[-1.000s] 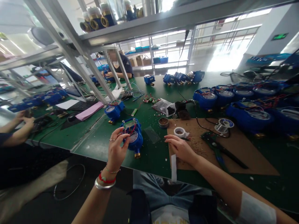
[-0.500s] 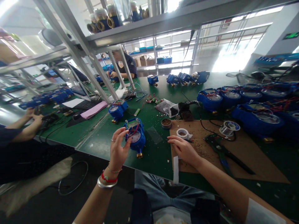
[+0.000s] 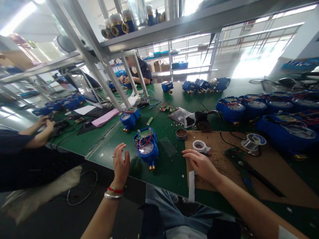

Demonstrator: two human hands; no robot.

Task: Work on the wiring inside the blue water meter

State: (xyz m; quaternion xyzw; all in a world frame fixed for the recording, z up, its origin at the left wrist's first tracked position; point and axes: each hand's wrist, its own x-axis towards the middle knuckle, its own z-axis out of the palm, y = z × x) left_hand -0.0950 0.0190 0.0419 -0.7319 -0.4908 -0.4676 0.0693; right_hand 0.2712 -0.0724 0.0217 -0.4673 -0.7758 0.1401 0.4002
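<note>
A blue water meter (image 3: 147, 149) with a round dial, a small circuit board, red wires and a brass fitting stands on the green bench in front of me. Just left of it, apart from it, my left hand (image 3: 121, 163) is raised with fingers loosely spread and nothing in them. My right hand (image 3: 203, 165) rests at the left side of the cardboard sheet, fingers stretched out and holding nothing visible. Close beyond its fingers is a roll of white tape (image 3: 199, 146). Between the meter and that hand lies a clear plastic film (image 3: 168, 146).
On the cardboard (image 3: 279, 179) lie green-handled pliers (image 3: 243, 166) and a solder spool (image 3: 253, 142). A round tin (image 3: 181, 134) stands behind. Several blue meters (image 3: 230, 108) line the right; another meter (image 3: 129, 119) stands left. Two co-workers sit beyond and at left. A metal shelf (image 3: 159, 31) hangs overhead.
My left hand has drawn back left and down, away from the meter it was at. My right hand stays by the tape. The whole view has shifted slightly.
</note>
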